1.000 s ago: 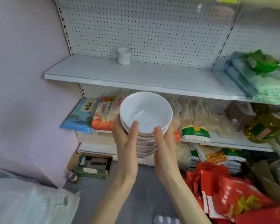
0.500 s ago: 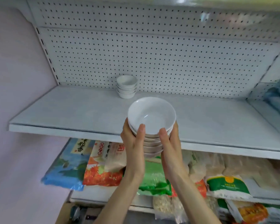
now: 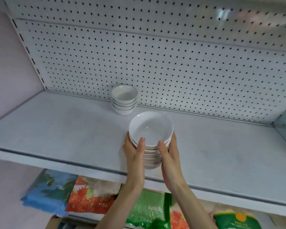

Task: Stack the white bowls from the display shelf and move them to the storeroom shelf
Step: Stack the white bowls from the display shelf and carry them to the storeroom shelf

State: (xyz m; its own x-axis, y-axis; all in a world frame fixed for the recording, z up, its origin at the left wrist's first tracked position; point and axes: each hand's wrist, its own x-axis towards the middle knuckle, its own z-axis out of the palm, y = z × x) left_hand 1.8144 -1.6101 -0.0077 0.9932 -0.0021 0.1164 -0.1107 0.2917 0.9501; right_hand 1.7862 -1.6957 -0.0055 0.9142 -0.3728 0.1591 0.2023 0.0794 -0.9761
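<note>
A stack of white round glazed bowls (image 3: 151, 134) is held at the front of the white metal shelf (image 3: 64, 134). It is gripped by the left hand (image 3: 133, 152) and right hand (image 3: 171, 154) with curled fingers (image 3: 141, 143), thumbs pressed on the top rim, probably to stop slipping. A smaller white bowl stack (image 3: 124, 100) is kept behind.

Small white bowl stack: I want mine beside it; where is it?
Head view: the small white bowl stack stands left of centre at the back of the white shelf, against the perforated panel, behind the held bowls.
</note>
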